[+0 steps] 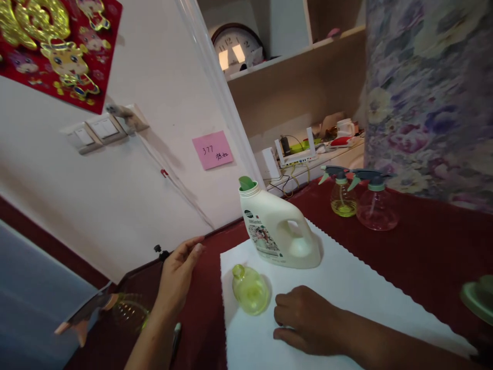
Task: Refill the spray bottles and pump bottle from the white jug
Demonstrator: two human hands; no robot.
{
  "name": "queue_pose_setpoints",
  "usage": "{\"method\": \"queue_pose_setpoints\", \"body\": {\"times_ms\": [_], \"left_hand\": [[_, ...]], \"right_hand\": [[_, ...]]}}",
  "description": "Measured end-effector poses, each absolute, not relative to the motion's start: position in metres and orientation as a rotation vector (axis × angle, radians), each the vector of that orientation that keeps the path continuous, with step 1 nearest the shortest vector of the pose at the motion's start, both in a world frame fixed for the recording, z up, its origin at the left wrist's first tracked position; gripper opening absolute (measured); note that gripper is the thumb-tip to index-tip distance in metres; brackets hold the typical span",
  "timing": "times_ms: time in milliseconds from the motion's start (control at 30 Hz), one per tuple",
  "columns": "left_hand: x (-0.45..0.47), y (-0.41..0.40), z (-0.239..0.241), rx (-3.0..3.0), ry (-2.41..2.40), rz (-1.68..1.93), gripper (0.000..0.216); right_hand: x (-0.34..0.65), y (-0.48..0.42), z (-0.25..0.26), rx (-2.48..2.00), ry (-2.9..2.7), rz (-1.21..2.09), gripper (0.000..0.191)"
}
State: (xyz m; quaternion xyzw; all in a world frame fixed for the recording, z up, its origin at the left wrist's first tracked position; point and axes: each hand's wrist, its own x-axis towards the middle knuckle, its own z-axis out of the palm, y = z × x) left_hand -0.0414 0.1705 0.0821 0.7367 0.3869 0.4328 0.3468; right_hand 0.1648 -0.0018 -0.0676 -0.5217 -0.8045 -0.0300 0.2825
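A cream detergent jug (278,229) with a handle and a green cap stands on a white cloth (346,288) spread over a dark red table. A small yellow-green translucent funnel-like piece (250,289) lies on the cloth in front of the jug. My right hand (308,319) rests on the cloth just right of that piece, fingers curled under, with nothing visible in it. My left hand (177,277) hovers left of the cloth over the red table, fingers extended and apart, holding nothing.
Two spray bottles, one with yellow liquid (341,192) and one pink (375,203), stand at the back right. A clear bottle (129,311) lies at the table's left edge. A green object (479,295) sits at the right edge. A white wall is close on the left.
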Motion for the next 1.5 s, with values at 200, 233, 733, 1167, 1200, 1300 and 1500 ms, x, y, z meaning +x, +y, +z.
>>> {"method": "queue_pose_setpoints", "body": {"times_ms": [200, 233, 733, 1167, 1200, 1300, 1500], "left_hand": [[-0.107, 0.145, 0.085, 1.843, 1.134, 1.285, 0.040], [-0.119, 0.141, 0.084, 1.842, 1.164, 1.300, 0.041], [-0.223, 0.119, 0.015, 2.312, 1.475, 0.527, 0.031], [-0.217, 0.131, 0.008, 2.619, 1.667, 0.077, 0.037], [-0.218, 0.130, 0.012, 2.628, 1.667, 0.091, 0.037], [-0.222, 0.126, 0.028, 2.640, 1.632, 0.244, 0.036], [-0.185, 0.096, 0.077, 2.257, 1.447, 0.902, 0.042]], "right_hand": [[0.163, -0.009, -0.073, -1.466, -2.226, 0.026, 0.016], [0.163, -0.010, -0.074, -1.473, -2.228, 0.037, 0.016], [0.164, -0.009, -0.089, -1.434, -2.258, 0.067, 0.021], [0.158, -0.008, -0.082, -1.527, -2.253, 0.081, 0.016], [0.158, -0.008, -0.082, -1.544, -2.252, 0.109, 0.016], [0.159, -0.009, -0.083, -1.564, -2.249, 0.156, 0.016], [0.158, -0.009, -0.076, -1.596, -2.239, 0.176, 0.013]]}}
